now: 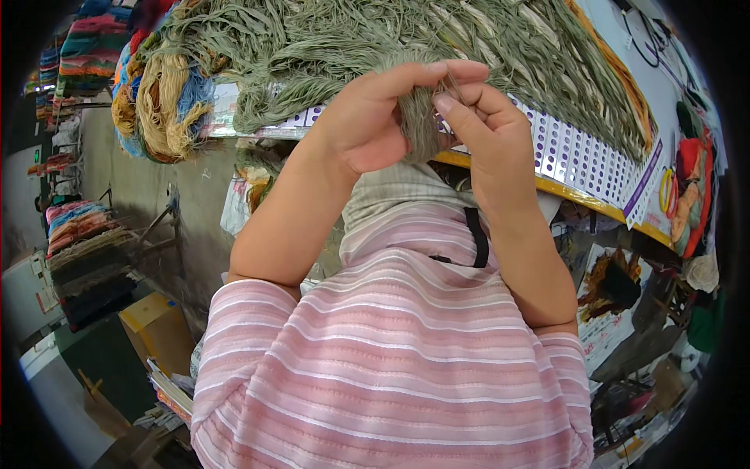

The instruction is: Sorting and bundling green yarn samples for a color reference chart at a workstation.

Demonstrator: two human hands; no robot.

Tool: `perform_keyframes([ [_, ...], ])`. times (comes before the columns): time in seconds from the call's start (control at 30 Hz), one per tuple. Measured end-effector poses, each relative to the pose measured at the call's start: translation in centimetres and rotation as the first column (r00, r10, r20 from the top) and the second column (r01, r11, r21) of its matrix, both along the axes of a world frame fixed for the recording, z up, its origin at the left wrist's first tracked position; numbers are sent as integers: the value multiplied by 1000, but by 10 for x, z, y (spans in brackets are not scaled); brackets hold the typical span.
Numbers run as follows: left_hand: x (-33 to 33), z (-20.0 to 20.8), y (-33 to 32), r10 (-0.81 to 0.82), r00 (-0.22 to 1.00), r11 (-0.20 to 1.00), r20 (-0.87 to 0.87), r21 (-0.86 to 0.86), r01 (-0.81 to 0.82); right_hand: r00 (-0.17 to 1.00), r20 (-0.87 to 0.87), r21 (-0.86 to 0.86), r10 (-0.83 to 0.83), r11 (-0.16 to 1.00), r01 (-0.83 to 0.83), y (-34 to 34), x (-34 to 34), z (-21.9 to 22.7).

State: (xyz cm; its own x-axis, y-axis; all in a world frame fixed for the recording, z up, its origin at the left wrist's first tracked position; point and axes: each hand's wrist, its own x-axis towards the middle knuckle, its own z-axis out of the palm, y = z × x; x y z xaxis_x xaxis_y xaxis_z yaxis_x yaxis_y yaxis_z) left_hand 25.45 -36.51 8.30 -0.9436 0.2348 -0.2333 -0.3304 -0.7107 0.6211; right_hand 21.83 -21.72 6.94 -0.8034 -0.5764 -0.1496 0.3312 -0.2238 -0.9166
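A bundle of grey-green yarn (420, 125) hangs between my hands, just above the near edge of the table. My left hand (361, 117) is closed around its upper part, with the thumb and fingers reaching over the top. Close against the bundle on the other side, my right hand (488, 117) pinches a few thin strands of the same yarn between thumb and fingers. Some fingertips are hidden behind the yarn. Behind both hands, a thick spread of loose grey-green skeins (312, 47) covers the table.
Cards with rows of purple dots (566, 148) line the table's yellow front edge. Yellow-handled scissors (668, 191) lie at the right end, near red and orange yarn (691, 187). Tan and blue skeins (164, 98) hang off the left end. A cardboard box (156, 327) stands at lower left.
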Motion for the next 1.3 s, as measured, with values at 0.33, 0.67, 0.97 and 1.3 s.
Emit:
perform_keyframes([
  [0.33,4,3,-6,160,985,975,-60,-147,-167,998,32,-94,-53,994,56,5,0,-1],
  [0.67,4,-5,-180,24,962,921,-272,-368,-127,982,-126,-352,141,919,-177,154,-92,-6],
  [0.97,-12,-5,-120,86,989,943,-117,329,-43,776,627,-476,74,824,306,132,-95,-43],
  [1.3,-12,12,-62,-26,968,881,-248,452,139,771,589,-303,241,951,-65,4,-11,-24],
])
